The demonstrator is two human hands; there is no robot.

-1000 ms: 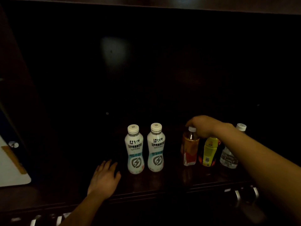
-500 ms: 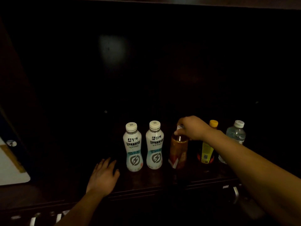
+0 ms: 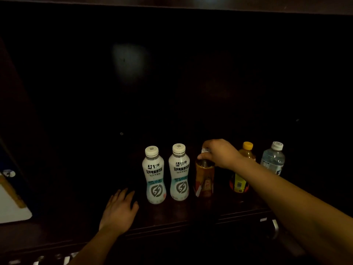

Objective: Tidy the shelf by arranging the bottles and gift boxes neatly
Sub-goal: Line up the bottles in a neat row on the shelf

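Right hand [image 3: 219,153] pinches brown bottle [image 3: 204,178] by its cap, 3 o'clock of white bottles [image 3: 179,172]; likely light, slippery plastic; left hand [image 3: 119,209] flat, empty on shelf [image 3: 172,217]

A white board [image 3: 11,203] with rounded corners shows at the left edge of the view, cut off by the frame. A tan strip [image 3: 13,194] runs slantwise across its upper part, and a small round pale thing [image 3: 8,173] sits just above its top corner; what that is cannot be told. Along the bottom edge, left of centre, a few short pale bars [image 3: 40,260] lie side by side in the dark. At the lower right a bent piece of shiny metal [image 3: 275,226] catches a little light.
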